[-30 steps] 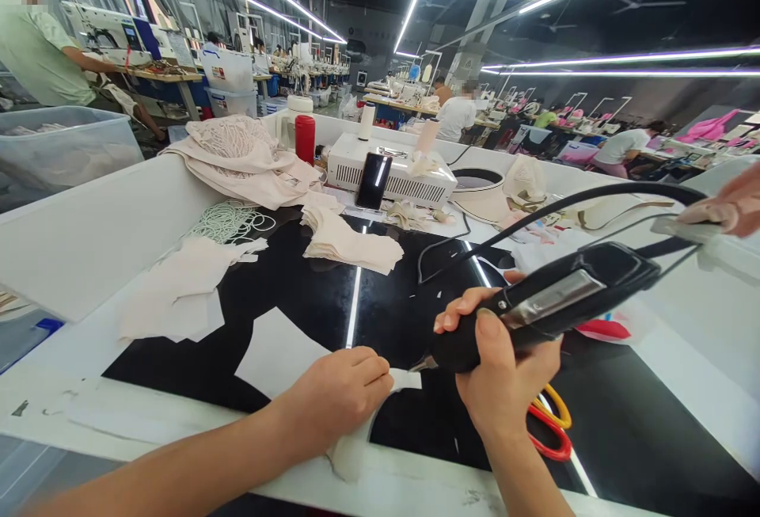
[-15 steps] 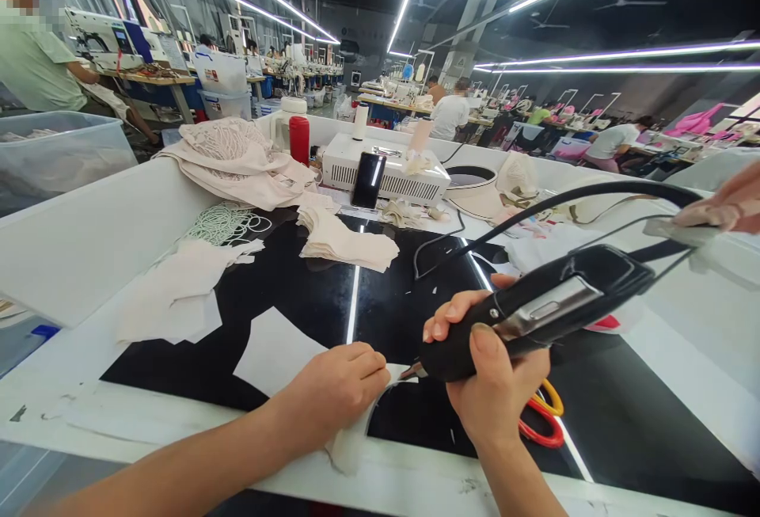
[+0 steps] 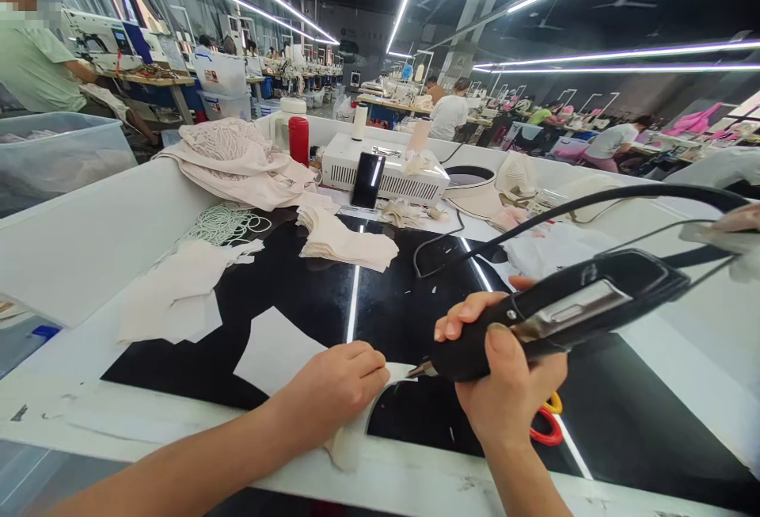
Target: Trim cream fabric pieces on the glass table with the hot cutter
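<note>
My right hand (image 3: 504, 374) is wrapped round a black corded hand tool (image 3: 570, 311) with a metal plate on its side. The tool's narrow metal tip (image 3: 420, 370) points left and touches or nearly touches the end of a pale fabric piece (image 3: 401, 373). My left hand (image 3: 341, 378) is closed over that piece, its fingers curled at the near edge of the black board; a cream end hangs below the hand. Left of this hand lies a white pattern-shaped sheet (image 3: 276, 351). Scissors with red and yellow handles (image 3: 546, 426) lie partly hidden behind my right wrist.
Cream cut pieces are stacked on the black board (image 3: 347, 244), with others at left (image 3: 172, 287) beside green cord (image 3: 229, 224). Behind stand a phone (image 3: 368, 180), a white vented box (image 3: 409, 172) and a red bottle (image 3: 298, 141). A cable (image 3: 570, 204) arcs above the tool.
My right hand and the tool have moved a little to the right, and the tip has slid right along the fabric. My left hand has stayed nearly still.
</note>
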A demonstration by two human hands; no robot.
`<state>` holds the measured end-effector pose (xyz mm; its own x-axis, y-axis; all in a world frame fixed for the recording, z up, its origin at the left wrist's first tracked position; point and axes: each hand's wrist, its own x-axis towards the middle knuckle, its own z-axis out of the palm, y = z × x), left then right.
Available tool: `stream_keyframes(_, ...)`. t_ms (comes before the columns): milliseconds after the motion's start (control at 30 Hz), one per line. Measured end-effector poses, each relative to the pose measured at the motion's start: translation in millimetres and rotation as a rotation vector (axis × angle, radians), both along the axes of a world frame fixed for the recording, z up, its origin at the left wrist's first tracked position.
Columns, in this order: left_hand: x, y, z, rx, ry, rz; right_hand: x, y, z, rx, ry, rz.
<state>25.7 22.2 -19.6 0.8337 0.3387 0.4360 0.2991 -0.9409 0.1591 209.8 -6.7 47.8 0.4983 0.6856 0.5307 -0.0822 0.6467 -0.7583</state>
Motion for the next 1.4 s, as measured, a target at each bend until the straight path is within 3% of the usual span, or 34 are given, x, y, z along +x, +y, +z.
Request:
stream_keyframes(400,-1.4,2.8,1.2,0.002,-0.035,-0.022,2.1,-1.5,-6.2,-0.025,-0.029,0.005)
stream_keyframes(567,-11.7,-4.6,6.0,-0.001,-0.066,0.049,0.4,-1.3,-5.7,-0.02,-0.017,-0.003)
stream_keyframes(700,-19.1,-22.4,5.6,-0.143,-0.014,0.154,-2.1,-1.8,-3.9,-0.041,0.001,-0.023)
stream_keyframes(833,-21.6,-33.8,1.4,-0.167,0.058,0.179,-2.9,-5.8,-2.1,-0.058,-0.014,-0.034)
stream_keyframes(1167,-18.9,-26.9,8.8,-0.162,0.227,0.258,-5.7,-21.2,-5.0,-0.06,-0.051,-0.023)
stream_keyframes(1400,-17.1,-25.8,8.1,-0.119,0.234,0.26,-9.4,-28.8,-4.6,-0.042,-0.057,-0.015)
